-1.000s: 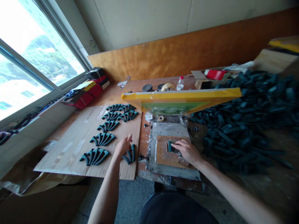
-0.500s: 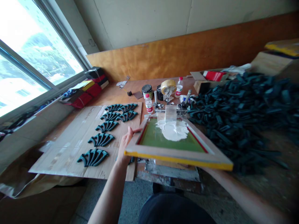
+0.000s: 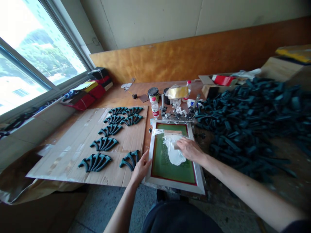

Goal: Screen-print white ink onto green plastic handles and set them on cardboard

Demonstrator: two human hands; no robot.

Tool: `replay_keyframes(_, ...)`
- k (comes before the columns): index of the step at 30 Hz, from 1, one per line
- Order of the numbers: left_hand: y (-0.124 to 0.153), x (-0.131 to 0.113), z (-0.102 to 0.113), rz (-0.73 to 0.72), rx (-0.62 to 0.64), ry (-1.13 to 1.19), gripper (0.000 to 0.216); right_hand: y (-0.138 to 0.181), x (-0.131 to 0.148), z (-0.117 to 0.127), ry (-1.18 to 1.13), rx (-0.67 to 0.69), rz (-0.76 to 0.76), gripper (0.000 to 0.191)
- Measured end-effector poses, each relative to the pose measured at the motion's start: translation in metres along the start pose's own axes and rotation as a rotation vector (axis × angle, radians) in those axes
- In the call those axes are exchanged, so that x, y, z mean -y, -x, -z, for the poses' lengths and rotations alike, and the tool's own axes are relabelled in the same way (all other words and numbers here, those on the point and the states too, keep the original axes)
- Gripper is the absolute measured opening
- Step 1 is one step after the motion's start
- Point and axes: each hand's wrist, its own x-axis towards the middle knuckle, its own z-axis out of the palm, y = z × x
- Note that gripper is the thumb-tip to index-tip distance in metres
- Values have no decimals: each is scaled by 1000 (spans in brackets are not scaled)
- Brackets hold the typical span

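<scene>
The silver-edged printing screen (image 3: 200,181) with green mesh lies flat in front of me. Along its left edge, my left hand (image 3: 143,166) curls its fingers at the frame. A thick patch of white ink (image 3: 176,157) spreads over the middle of the mesh. Above that ink, my right hand (image 3: 189,149) is closed on a small greyish squeegee (image 3: 176,146), most of which the fingers hide. Just left of my left hand, a few dark green curved pieces (image 3: 131,160) lie on the flat cardboard (image 3: 65,152).
More curved pieces (image 3: 96,162) lie in fanned groups on the cardboard. Behind the screen stand metal clamps (image 3: 178,116), a water bottle (image 3: 155,108), a can (image 3: 153,94) and a tape roll (image 3: 178,92). A big heap of dark green parts (image 3: 245,119) fills the right side.
The screen has swung down from a raised tilt to lying flat. My right hand has left the frame's right side and taken hold of the squeegee. My left hand has come down and nearer.
</scene>
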Motion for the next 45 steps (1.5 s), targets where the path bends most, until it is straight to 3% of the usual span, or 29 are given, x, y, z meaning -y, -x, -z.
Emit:
replay_keyframes(5, 2, 3, -2, 4, -24, 59, 71, 31, -7, 7, -113, 97, 331, 19)
replay_keyframes(7, 2, 2, -2, 10, -35, 82, 72, 29, -8, 9, -138, 94, 304, 17)
replay_keyframes(10, 2, 2, -2, 30, -39, 127, 74, 31, -2, -3, -99, -98, 228, 20)
replay_keyframes(12, 2, 1, -3, 38, -35, 153, 75, 40, 4, -13, -82, -201, 274, 25)
replay_keyframes(15, 4, -2, -3, 40, -19, 197, 76, 48, 5, -14, -158, -139, 301, 23)
replay_keyframes(17, 6, -7, -2, 41, 2, 231, 79, 35, -1, -3, -218, -105, 193, 23)
replay_keyframes(19, 10, -17, 3, 45, 34, 258, 84, 8, -9, 12, -222, -135, 51, 37)
replay_keyframes(23, 21, -55, 22, 34, 35, 316, 84, -39, -29, 47, -36, -179, -224, 57)
replay_keyframes(27, 25, -111, 40, -42, -28, 395, 63, -26, -67, 65, 2, -371, -400, 46)
replay_keyframes(29, 17, -143, 44, -185, -85, 469, 59, -4, -85, 56, -51, -378, -491, 37)
replay_keyframes(31, 4, -175, 46, -354, -138, 549, 54, 19, -88, 33, -104, -278, -513, 31)
replay_keyframes(35, -22, -220, 41, -469, -118, 624, 50, 45, -55, -27, -111, -75, -361, 27)
replay_keyframes(37, -24, -217, 28, -444, -180, 662, 52, 46, -33, -45, -69, -5, -359, 21)
replay_keyframes(39, -14, -192, 3, -275, -136, 663, 58, 43, -12, -50, -61, 38, -446, 15)
replay_keyframes(40, -4, -174, -14, -141, -48, 643, 62, 42, -1, -49, -77, 31, -503, 14)
replay_keyframes(42, 20, -133, -50, 208, 303, 559, 71, 40, 27, -43, -115, -56, -544, 16)
replay_keyframes(44, 43, -97, -78, 330, 348, 635, 69, 41, 55, -37, -154, -175, -399, 13)
replay_keyframes(45, 51, -82, -86, 347, 303, 697, 65, 43, 66, -35, -180, -208, -271, 11)
